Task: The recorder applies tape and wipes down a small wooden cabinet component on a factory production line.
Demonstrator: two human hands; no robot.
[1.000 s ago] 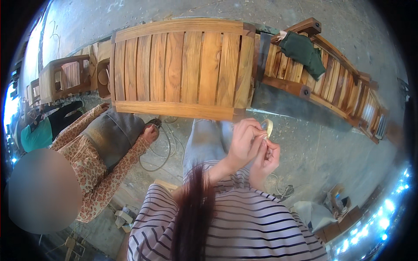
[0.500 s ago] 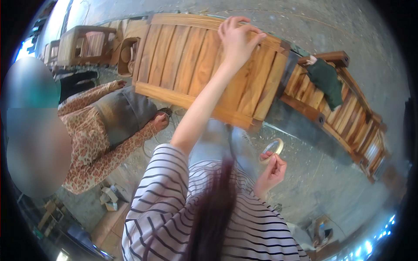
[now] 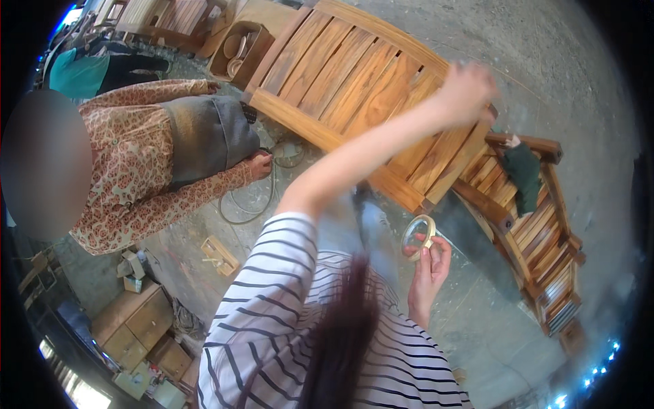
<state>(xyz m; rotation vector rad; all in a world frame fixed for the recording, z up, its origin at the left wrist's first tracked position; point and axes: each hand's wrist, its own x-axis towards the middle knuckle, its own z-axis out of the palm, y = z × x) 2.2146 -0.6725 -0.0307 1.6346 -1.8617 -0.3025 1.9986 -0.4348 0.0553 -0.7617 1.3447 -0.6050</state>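
Observation:
A slatted wooden panel (image 3: 327, 61), warm brown with a solid frame, lies at waist height in front of me. My left hand (image 3: 469, 95) is at its far right corner, over the frame. Motion smears its fingers, so I cannot tell whether they touch the wood. In front of my body, on the right, my right hand (image 3: 429, 267) is closed on a roll of tape (image 3: 430, 228), a thin pale-yellow ring pinched at its lower edge between thumb and fingers.
On the left stands a person in a patterned top and grey apron (image 3: 204, 136); another wears teal (image 3: 75, 71). An open cardboard box (image 3: 255, 41) sits past the panel. At right, a slatted wooden piece (image 3: 538, 238) carries a dark green cloth (image 3: 523, 177). A hose (image 3: 248, 219) curls on the floor.
My left hand has swept rightward along the panel's far edge to its corner. The view has turned, so the panel appears more tilted. My right hand still grips the tape roll.

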